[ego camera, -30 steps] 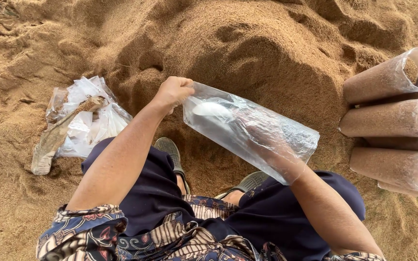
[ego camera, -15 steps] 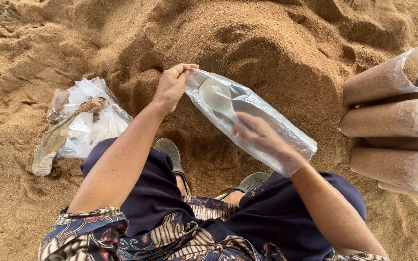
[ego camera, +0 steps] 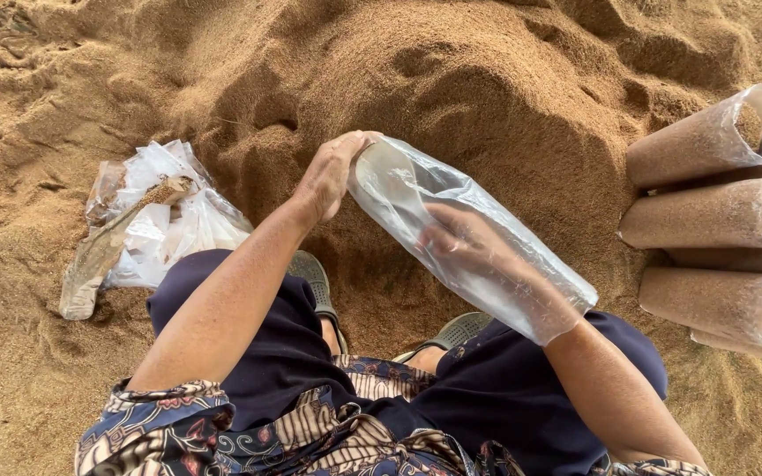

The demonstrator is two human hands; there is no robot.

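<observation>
Clear plastic bag (ego camera: 478, 242) now hangs more upright: the left hand (ego camera: 332, 176) has lifted its mouth, grip pinching the rim, while the right hand (ego camera: 469, 242), inside, spreads it, ready for sawdust (ego camera: 487, 97) ahead.

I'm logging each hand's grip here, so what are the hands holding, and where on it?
Both hold one clear plastic bag. The left hand pinches its upper end by the sawdust pile; the right hand is pushed inside through the lower open end.

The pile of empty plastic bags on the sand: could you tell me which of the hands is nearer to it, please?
Left. The left hand grips the clear bag end, right of the bag pile. The right hand, inside that bag, is farther.
</observation>
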